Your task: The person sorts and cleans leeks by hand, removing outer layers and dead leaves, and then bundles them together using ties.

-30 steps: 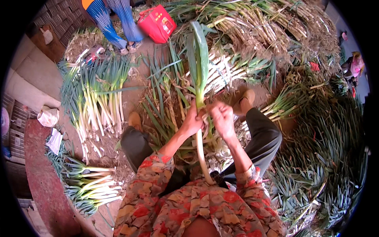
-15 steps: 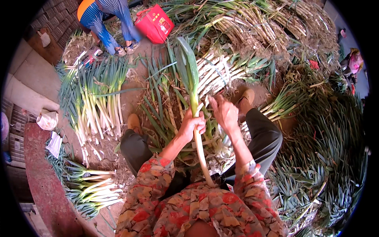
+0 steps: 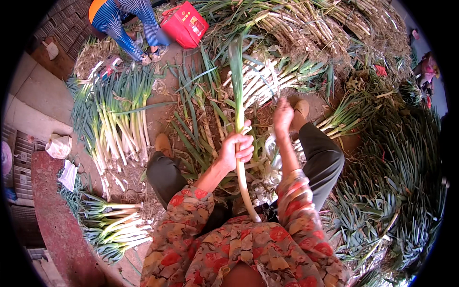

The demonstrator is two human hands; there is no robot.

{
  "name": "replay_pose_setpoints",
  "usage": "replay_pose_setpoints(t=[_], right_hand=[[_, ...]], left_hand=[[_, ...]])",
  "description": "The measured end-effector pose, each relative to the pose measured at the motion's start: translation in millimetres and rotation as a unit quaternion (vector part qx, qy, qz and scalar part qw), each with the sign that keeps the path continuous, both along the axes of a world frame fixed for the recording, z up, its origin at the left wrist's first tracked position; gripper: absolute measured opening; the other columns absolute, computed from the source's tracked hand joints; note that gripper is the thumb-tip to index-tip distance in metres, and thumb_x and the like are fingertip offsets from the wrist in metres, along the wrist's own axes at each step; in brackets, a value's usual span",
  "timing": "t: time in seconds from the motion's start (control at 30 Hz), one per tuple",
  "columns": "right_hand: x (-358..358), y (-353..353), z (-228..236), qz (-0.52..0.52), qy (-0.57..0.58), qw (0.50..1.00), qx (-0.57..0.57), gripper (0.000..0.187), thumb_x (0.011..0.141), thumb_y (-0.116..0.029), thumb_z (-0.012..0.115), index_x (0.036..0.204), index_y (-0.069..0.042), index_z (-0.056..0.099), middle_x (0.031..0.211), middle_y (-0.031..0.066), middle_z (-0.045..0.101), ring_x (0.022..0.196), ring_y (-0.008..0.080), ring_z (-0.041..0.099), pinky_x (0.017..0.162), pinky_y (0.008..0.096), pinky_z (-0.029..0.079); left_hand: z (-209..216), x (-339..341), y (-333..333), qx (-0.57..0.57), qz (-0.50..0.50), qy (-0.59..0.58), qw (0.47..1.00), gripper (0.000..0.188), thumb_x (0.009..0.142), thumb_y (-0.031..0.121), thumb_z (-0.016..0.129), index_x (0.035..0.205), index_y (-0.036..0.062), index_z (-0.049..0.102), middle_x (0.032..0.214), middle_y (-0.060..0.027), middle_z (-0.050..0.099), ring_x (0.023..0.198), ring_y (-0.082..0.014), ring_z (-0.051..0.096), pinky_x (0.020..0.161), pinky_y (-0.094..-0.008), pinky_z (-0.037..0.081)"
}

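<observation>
Upright in front of my body, a long green onion (image 3: 242, 184) is gripped around the middle of its stalk by my left hand (image 3: 236, 149). Its white lower end points toward my shirt and its green leaves rise away from me. My right hand (image 3: 283, 117) is off to the right, apart from the stalk, with its fingers curled closed; whatever they hold, if anything, is too small to make out. Peeled leaves and outer skins (image 3: 272, 158) lie between my legs beneath both hands.
Trimmed green onions (image 3: 114, 124) lie in rows at left, with a smaller pile (image 3: 119, 229) nearer. Untrimmed bundles (image 3: 306, 33) fill the far side, a dark green heap (image 3: 387, 186) the right. A red bag (image 3: 184, 26) stands beside a person in striped trousers (image 3: 126, 28).
My right hand has moved right and slightly away from me, off the stalk. The green onion in my left hand has turned more upright, and my left hand has shifted slightly right.
</observation>
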State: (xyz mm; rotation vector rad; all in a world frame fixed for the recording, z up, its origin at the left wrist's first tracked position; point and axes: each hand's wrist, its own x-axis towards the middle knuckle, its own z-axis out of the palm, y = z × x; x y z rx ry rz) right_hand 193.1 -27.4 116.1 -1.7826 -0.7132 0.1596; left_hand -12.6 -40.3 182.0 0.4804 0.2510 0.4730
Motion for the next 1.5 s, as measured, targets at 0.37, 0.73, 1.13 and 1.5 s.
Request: replay_pose_setpoints(t=[0.37,0.73,1.13,1.5], right_hand=[[-93,-53,122,0.327,-0.21,0.911,-0.134,0.039,0.085,-0.038,0.054,0.085,0.001,0.052,0.076,0.0171,0.059,0.068,0.03,0.061,0.059,0.0378,0.048],[-94,-64,110,0.382,0.439,0.803,0.13,0.022,0.091,-0.02,0.05,0.08,-0.002,0.056,0.048,-0.0054,0.036,0.037,0.0051,0.027,0.032,0.0187,0.023],[-74,-171,133,0.272,0.443,0.849,0.099,0.032,0.094,-0.028,0.043,0.066,-0.014,0.036,0.052,-0.0074,0.026,0.042,0.0029,0.021,0.037,0.0195,0.015],[-29,-282,140,0.188,-0.217,0.92,-0.266,0.017,0.075,-0.013,0.068,0.082,-0.002,0.056,0.064,0.0105,0.054,0.052,0.0267,0.052,0.049,0.0343,0.039]], left_hand=[[4,-11,15,0.088,0.078,0.079,0.99,0.028,0.059,-0.003,0.045,0.085,0.0057,0.045,0.056,-0.0004,0.043,0.036,-0.0085,0.037,0.032,-0.0258,0.034],[29,-6,6,0.261,0.085,0.146,0.951,0.056,0.059,-0.008,0.045,0.113,0.0023,0.037,0.063,-0.0047,0.045,0.042,-0.0121,0.044,0.033,-0.0264,0.037],[16,-22,57,0.161,0.255,0.228,0.926,0.031,0.096,0.029,0.03,0.087,0.0039,0.046,0.052,0.0027,0.034,0.038,-0.0072,0.033,0.029,-0.0209,0.031],[-25,-67,130,0.001,0.26,0.01,0.966,0.042,0.095,0.042,0.028,0.082,0.006,0.044,0.052,0.005,0.031,0.041,-0.0078,0.028,0.037,-0.0215,0.025]])
